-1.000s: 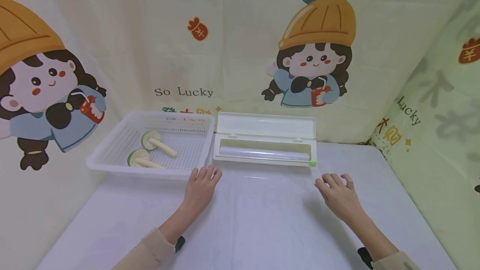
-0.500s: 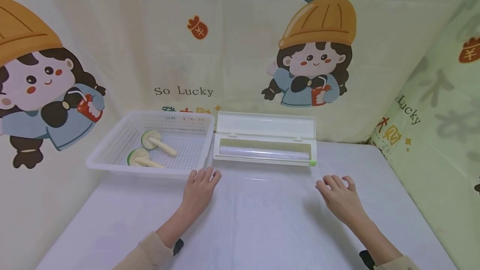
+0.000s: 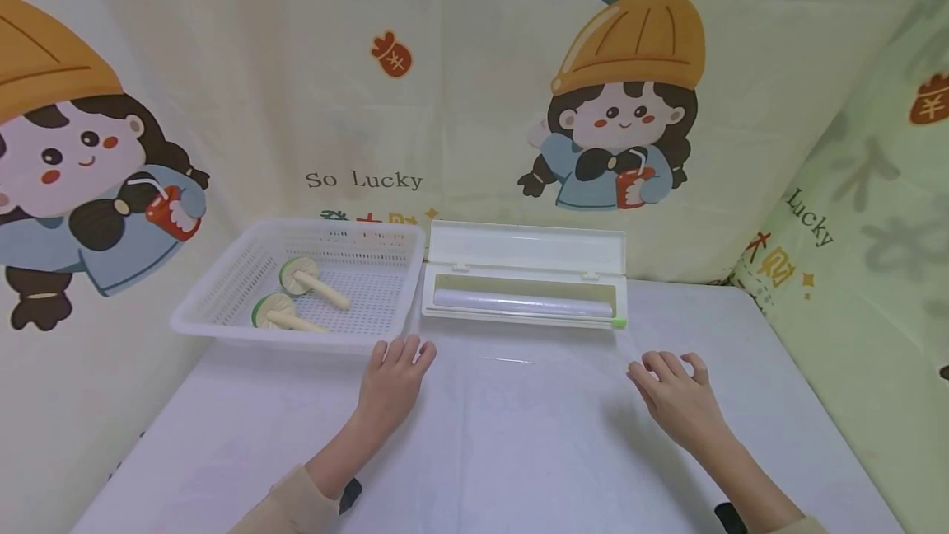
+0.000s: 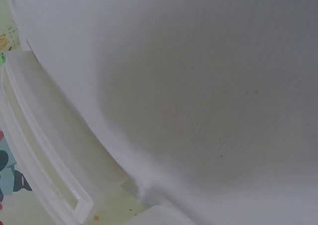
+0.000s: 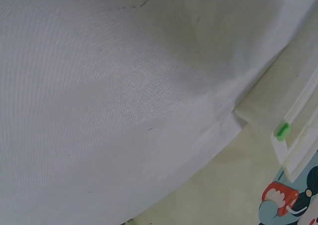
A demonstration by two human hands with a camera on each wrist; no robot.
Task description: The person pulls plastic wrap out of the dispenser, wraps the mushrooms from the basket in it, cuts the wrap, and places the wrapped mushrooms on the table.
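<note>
A white cling film dispenser (image 3: 525, 276) stands at the back middle with its lid up. Inside it lies a shiny roll of cling film (image 3: 522, 303). A clear sheet of cling film (image 3: 511, 360) spans from the box toward both hands, showing mostly as a thin glint and faint edges. My left hand (image 3: 391, 386) pinches its left side, just in front of the basket. With curled fingers and thumb, my right hand (image 3: 680, 402) pinches the right side. Neither hand shows in the wrist views, where the dispenser box (image 4: 64, 130) appears at the edge.
Left of the dispenser sits a white perforated basket (image 3: 411, 303). It holds two pale handled tools (image 3: 300, 277) with round, green-rimmed heads. A green slider (image 3: 619, 323) sits at the box's front right corner. Printed cloth (image 3: 474, 105) hangs behind the white-covered table (image 3: 534, 452).
Both hands have drawn slightly back toward the body, and the glint on the film has shifted the same way. Dispenser and basket have stayed put.
</note>
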